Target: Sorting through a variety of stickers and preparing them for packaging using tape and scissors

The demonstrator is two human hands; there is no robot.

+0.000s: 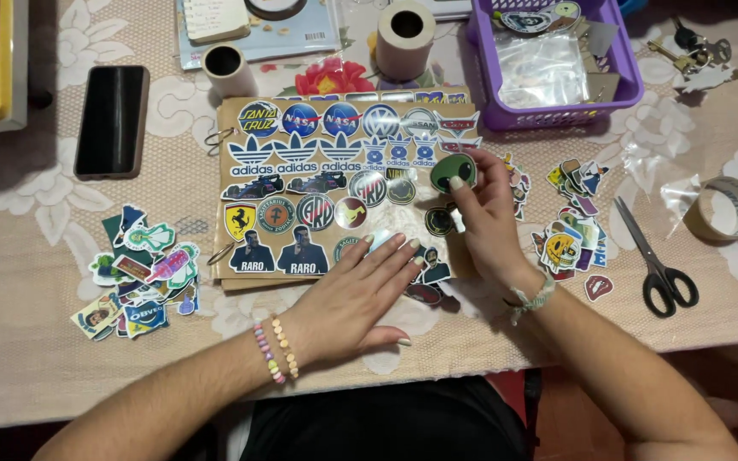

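Green oval alien-face sticker (453,172), glossy, sits pinched in the right hand (487,224) above the brown cardboard sheet (335,196); the left hand (356,299) lies spread flat on it.

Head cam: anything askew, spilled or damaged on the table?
Nothing damaged or spilled. The brown sticker board has neat rows on its left part, looser on the right, where the right hand holds a round green sticker. The left hand lies flat on the board. Loose sticker piles sit untidy either side.

Bare forearms, pastel bead bracelets (277,348), pale, perhaps woven wristband (533,300), dark clothing (386,423)
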